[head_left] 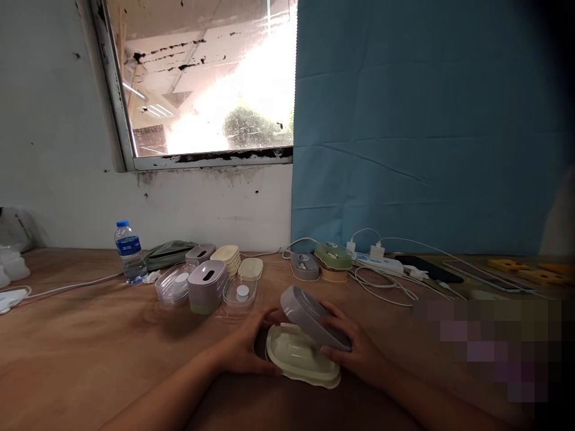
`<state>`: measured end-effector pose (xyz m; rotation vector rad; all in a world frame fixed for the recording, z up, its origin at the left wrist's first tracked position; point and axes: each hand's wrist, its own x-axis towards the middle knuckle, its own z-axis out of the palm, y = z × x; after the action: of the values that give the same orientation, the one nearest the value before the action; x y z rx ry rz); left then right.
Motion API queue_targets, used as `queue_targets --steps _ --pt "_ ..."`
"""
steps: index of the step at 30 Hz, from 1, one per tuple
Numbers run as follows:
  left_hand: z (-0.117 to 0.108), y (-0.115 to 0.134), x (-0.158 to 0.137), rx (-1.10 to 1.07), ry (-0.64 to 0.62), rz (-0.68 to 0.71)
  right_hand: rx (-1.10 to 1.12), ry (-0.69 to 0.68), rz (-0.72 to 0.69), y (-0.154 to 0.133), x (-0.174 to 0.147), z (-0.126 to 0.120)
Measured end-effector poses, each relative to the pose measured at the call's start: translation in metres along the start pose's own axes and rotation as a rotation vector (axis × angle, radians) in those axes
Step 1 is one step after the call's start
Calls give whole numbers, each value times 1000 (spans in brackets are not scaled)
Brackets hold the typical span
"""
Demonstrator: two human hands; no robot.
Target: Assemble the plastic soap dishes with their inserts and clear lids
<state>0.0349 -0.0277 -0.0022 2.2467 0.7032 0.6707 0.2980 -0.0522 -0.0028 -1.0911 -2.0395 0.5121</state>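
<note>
My right hand (pixel 353 341) grips a grey-lilac oval plastic cover (pixel 305 311), thumb below and fingers over its far side. The cover is tilted above a pale yellow-green oval plastic piece (pixel 296 353) with a raised middle and a flat rim. My left hand (pixel 242 350) is curled around the left end of the pale green piece, its thumb along the near edge. Part of the pale piece is hidden under the cover. Beyond my hands stand stacked lilac covers with a slot (pixel 209 278) and a clear container with a white round cap (pixel 238 299).
Clear plastic trays (pixel 168 290), stacked cream pieces (pixel 227 257) and a water bottle (pixel 130 254) stand at the back left. At the back right are a grey case (pixel 304 269), a green case (pixel 333 257), a power strip (pixel 381 263) with loose cables, and a dark phone (pixel 426 268).
</note>
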Motion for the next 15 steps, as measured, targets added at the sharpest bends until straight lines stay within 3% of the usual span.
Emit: queue_targets --steps 4,8,11,15 --pt "-5 11 -1 244 -44 27 106 175 91 7 4 2" --pt "-6 19 1 392 -95 209 219 301 187 14 7 2" --pt "-4 18 2 398 -112 303 295 296 195 24 8 3" --pt "-1 14 2 378 -104 304 386 278 181 33 9 5"
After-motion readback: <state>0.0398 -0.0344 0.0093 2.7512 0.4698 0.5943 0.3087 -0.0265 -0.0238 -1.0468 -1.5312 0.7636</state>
